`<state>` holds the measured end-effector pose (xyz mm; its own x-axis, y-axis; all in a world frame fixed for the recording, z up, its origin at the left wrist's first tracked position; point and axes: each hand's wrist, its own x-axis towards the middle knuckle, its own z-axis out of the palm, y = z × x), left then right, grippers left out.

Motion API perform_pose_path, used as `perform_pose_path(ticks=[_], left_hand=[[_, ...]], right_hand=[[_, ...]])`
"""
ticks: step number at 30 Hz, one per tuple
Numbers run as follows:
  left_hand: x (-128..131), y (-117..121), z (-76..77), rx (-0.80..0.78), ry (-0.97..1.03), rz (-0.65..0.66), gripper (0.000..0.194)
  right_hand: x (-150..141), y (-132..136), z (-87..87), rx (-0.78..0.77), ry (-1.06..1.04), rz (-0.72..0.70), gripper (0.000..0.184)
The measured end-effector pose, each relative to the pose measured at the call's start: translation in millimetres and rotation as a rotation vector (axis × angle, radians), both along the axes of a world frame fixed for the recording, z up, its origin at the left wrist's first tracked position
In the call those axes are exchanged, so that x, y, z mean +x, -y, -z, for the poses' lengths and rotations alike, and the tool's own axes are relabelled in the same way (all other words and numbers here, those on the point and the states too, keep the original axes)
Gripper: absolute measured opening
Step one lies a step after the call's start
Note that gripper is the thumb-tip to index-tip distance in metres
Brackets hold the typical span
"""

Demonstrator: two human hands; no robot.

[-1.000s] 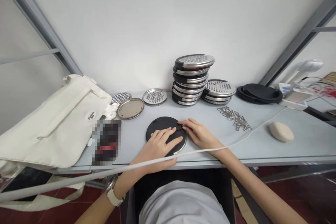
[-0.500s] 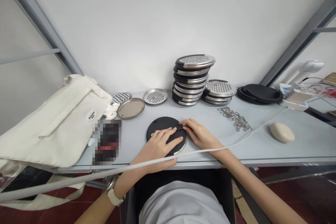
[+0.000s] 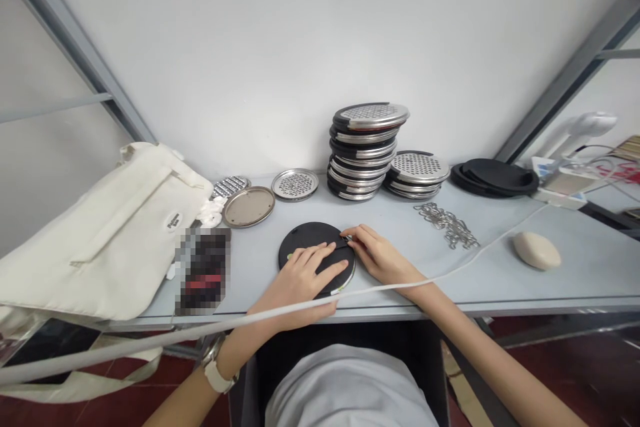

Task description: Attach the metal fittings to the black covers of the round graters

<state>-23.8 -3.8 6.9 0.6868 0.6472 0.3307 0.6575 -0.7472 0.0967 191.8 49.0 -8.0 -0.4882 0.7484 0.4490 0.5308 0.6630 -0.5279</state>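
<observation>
A round black disc (image 3: 311, 235) lies on the grey table close to its front edge, with a strip of pale green and white along its lower right rim. My left hand (image 3: 305, 273) rests flat on the disc, fingers spread over its surface. At the disc's upper right edge, my right hand (image 3: 379, 255) pinches a small metal clip (image 3: 346, 239) between thumb and forefinger, against the end of a slot line. The fingertips partly cover the clip. Right of this hand is a loose heap of bent-wire metal clips (image 3: 447, 225).
Behind stand a tall stack of round metal graters (image 3: 367, 160) and a lower stack (image 3: 419, 173). Single metal discs (image 3: 249, 207) lie left, black lids (image 3: 495, 178) right. A white bag (image 3: 105, 233), a beige rounded object (image 3: 537, 251) and a white cable (image 3: 370, 289) crossing in front are also here.
Hardly anything differs. Both hands keep their places on the black disc, and the right fingertips stay at its edge. The whole view shifts only slightly.
</observation>
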Motion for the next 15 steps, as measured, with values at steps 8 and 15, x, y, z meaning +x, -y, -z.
perform_pose_path(ticks=[8,15], left_hand=[[-0.2,-0.3,0.6,0.000,-0.002,-0.002,0.053],[0.3,-0.2,1.0,-0.007,0.007,0.000,0.055]], right_hand=[[-0.6,1.3,-2.2,0.002,0.018,0.011,0.025],[-0.3,1.4,-3.7,-0.006,0.011,0.009,0.025]])
